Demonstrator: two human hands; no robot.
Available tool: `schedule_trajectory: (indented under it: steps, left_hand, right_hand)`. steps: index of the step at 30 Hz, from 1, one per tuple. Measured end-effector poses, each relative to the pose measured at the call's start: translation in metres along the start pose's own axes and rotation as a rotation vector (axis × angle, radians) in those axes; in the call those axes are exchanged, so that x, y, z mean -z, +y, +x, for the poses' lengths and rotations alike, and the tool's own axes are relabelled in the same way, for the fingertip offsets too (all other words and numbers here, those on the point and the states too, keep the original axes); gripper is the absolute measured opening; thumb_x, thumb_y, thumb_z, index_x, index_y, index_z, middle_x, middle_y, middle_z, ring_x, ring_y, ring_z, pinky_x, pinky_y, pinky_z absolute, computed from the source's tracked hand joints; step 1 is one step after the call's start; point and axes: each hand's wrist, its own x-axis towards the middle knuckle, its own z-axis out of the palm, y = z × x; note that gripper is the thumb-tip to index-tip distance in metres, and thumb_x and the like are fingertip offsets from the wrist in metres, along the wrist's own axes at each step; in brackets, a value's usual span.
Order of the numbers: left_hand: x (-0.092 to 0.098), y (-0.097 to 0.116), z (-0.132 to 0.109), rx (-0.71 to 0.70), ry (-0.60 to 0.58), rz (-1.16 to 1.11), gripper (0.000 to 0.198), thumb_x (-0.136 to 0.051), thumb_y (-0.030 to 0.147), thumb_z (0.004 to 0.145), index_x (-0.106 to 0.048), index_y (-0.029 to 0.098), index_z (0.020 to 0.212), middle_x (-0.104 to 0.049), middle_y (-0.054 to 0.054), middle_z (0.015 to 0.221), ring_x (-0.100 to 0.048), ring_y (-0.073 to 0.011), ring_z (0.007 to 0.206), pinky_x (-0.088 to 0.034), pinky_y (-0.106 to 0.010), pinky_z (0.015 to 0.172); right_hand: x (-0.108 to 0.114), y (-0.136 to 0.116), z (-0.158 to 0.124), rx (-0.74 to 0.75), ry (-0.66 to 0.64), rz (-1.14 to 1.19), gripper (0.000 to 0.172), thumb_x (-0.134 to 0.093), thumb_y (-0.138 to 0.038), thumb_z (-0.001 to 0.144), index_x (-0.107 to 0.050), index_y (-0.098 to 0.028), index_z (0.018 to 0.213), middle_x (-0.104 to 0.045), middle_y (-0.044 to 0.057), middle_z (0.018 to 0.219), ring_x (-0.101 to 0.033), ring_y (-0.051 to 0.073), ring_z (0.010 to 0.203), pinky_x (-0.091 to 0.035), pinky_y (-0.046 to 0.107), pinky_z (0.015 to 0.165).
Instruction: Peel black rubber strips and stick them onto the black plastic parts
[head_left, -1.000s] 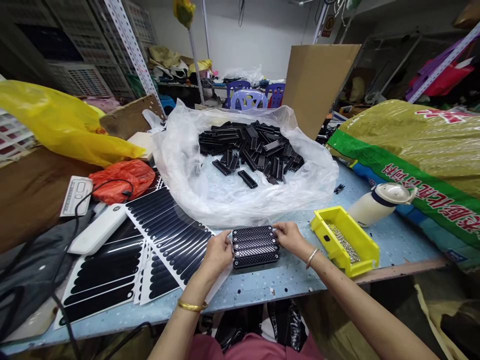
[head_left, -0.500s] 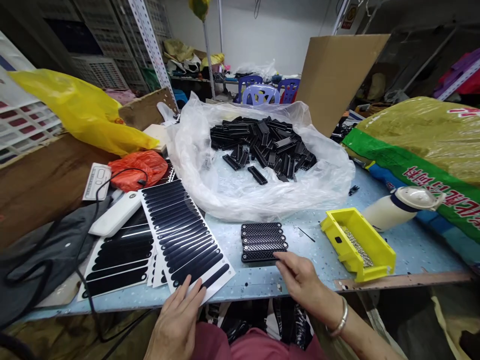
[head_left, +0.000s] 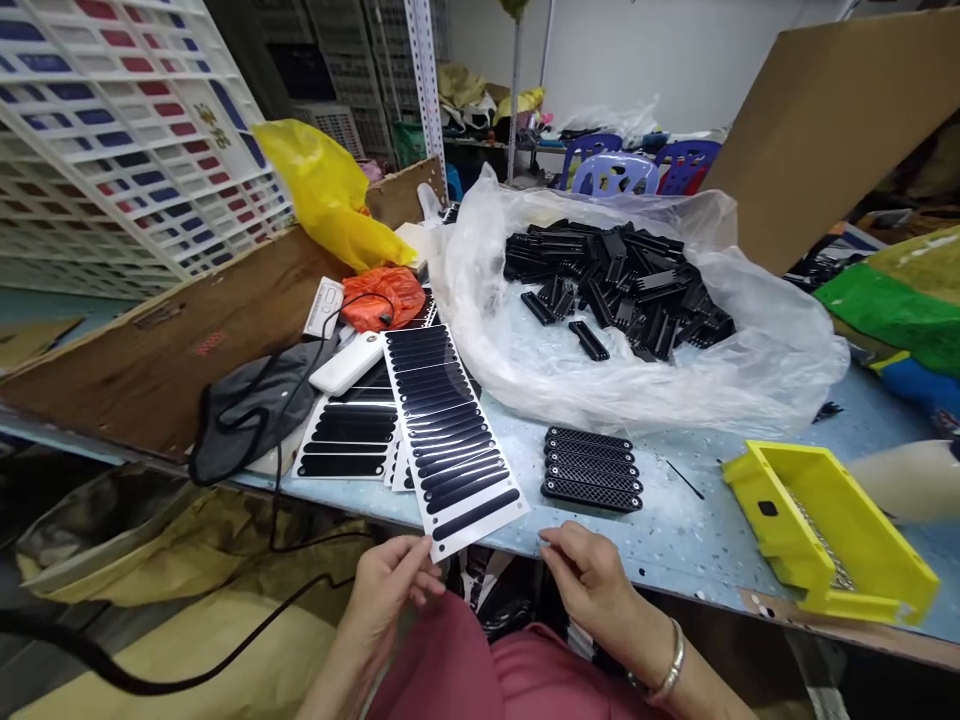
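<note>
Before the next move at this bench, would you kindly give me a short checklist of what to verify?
1. Left hand grips the sheet of black strips by its near corner: ok.
2. Right hand is free, holding nothing: ok.
3. Perforated black pieces lie flat, side by side, on the table: ok.
4. Table beside those pieces is free of strays: not ok, a thin black sliver lies there.
5. Strips' adhesive backing is exposed: cannot tell from this view.
</note>
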Motion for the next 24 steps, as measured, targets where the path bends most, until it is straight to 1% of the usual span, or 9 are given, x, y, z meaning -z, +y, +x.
schedule_trajectory:
  steps: [3, 7, 11, 13, 14, 16, 20, 22, 24]
  left_hand:
    - [-0.013, 0.001, -0.005, 0.045, -0.069, -0.202, 0.041, -0.083, 0.045, 0.054, -0.064, 0.011, 0.068, -0.069, -0.009, 0.060, -0.067, -0.0178, 0.051, -0.041, -0.018, 0.042]
    - [-0.016, 0.003, -0.011, 0.047, -0.082, -0.317, 0.039, -0.085, 0.039, 0.055, -0.064, 0.010, 0.068, -0.070, -0.010, 0.060, -0.065, -0.0158, 0.048, -0.039, -0.017, 0.041]
    - [-0.014, 0.003, -0.015, 0.053, -0.092, -0.375, 0.039, -0.087, 0.037, 0.054, -0.066, 0.010, 0.074, -0.071, -0.010, 0.062, -0.066, -0.0169, 0.049, -0.041, -0.017, 0.040]
    - [-0.013, 0.003, -0.016, 0.047, -0.083, -0.396, 0.040, -0.088, 0.035, 0.053, -0.067, 0.010, 0.076, -0.070, -0.008, 0.061, -0.066, -0.0163, 0.049, -0.041, -0.017, 0.039]
    - [-0.013, 0.002, -0.016, 0.040, -0.082, -0.404, 0.040, -0.088, 0.034, 0.053, -0.067, 0.010, 0.077, -0.070, -0.007, 0.060, -0.065, -0.0156, 0.048, -0.041, -0.017, 0.039]
    - [-0.012, 0.001, -0.017, 0.024, -0.095, -0.405, 0.038, -0.087, 0.034, 0.055, -0.069, 0.010, 0.078, -0.068, -0.005, 0.057, -0.063, -0.0137, 0.045, -0.038, -0.016, 0.037]
    - [-0.012, 0.004, -0.020, 0.007, -0.136, -0.366, 0.034, -0.084, 0.037, 0.058, -0.069, 0.010, 0.073, -0.062, -0.001, 0.050, -0.055, -0.0098, 0.037, -0.033, -0.015, 0.034]
    - [-0.013, 0.007, -0.020, 0.004, -0.145, -0.346, 0.034, -0.083, 0.039, 0.058, -0.069, 0.010, 0.070, -0.061, -0.002, 0.049, -0.054, -0.0097, 0.035, -0.032, -0.016, 0.034]
    - [-0.014, 0.009, -0.020, 0.002, -0.153, -0.329, 0.034, -0.082, 0.040, 0.057, -0.069, 0.010, 0.069, -0.062, -0.002, 0.050, -0.054, -0.0104, 0.035, -0.031, -0.016, 0.034]
  right_hand:
    - [0.000, 0.002, 0.003, -0.013, -0.021, -0.019, 0.020, -0.048, -0.019, 0.092, -0.067, -0.016, 0.086, -0.058, 0.004, 0.066, -0.057, 0.016, 0.059, -0.043, 0.026, 0.055]
    - [-0.007, -0.007, 0.011, 0.001, -0.086, -0.007, 0.020, -0.048, -0.016, 0.090, -0.066, -0.017, 0.083, -0.057, 0.004, 0.065, -0.055, 0.016, 0.060, -0.041, 0.026, 0.055]
    - [-0.029, -0.031, 0.027, 0.045, -0.119, 0.030, 0.016, -0.051, -0.014, 0.087, -0.065, -0.017, 0.079, -0.057, 0.004, 0.067, -0.053, 0.016, 0.061, -0.039, 0.026, 0.057]
    - [-0.042, -0.042, 0.034, 0.046, -0.168, 0.021, 0.012, -0.057, -0.015, 0.084, -0.063, -0.017, 0.074, -0.056, 0.003, 0.066, -0.052, 0.015, 0.059, -0.037, 0.025, 0.056]
    - [-0.048, -0.047, 0.037, 0.035, -0.197, 0.010, 0.012, -0.061, -0.017, 0.083, -0.062, -0.016, 0.071, -0.056, 0.003, 0.065, -0.051, 0.014, 0.059, -0.036, 0.025, 0.055]
    - [-0.059, -0.053, 0.041, -0.004, -0.244, -0.015, 0.019, -0.067, -0.024, 0.080, -0.059, -0.016, 0.066, -0.055, 0.002, 0.064, -0.050, 0.013, 0.058, -0.033, 0.024, 0.054]
    - [-0.069, -0.055, 0.043, -0.105, -0.266, -0.047, 0.030, -0.070, -0.039, 0.079, -0.059, -0.015, 0.064, -0.054, 0.002, 0.061, -0.048, 0.012, 0.053, -0.030, 0.024, 0.050]
    - [-0.073, -0.053, 0.046, -0.147, -0.257, -0.054, 0.032, -0.070, -0.042, 0.079, -0.058, -0.015, 0.064, -0.055, 0.002, 0.059, -0.048, 0.012, 0.052, -0.031, 0.024, 0.050]
    - [-0.077, -0.053, 0.050, -0.200, -0.257, -0.035, 0.030, -0.070, -0.039, 0.077, -0.058, -0.016, 0.062, -0.057, 0.002, 0.058, -0.048, 0.013, 0.051, -0.032, 0.024, 0.049]
